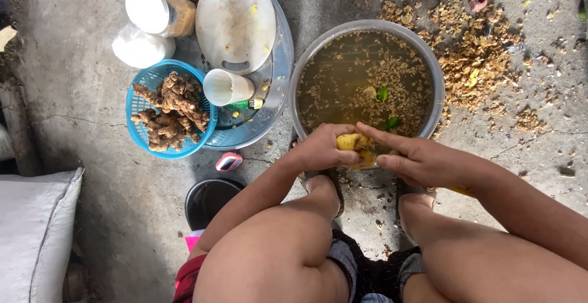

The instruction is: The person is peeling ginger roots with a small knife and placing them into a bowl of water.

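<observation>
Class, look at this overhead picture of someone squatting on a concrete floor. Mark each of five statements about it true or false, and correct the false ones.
1. Both hands hold a yellow peeled root. True: left hand, right hand.
2. The metal bowl is dry. False: it holds murky water with floating peelings.
3. The blue basket holds knobbly brown roots. True.
4. The white cutting board lies in the basket. False: it lies on the round metal tray.
5. Peelings litter the floor beside the bowl. True.
</observation>
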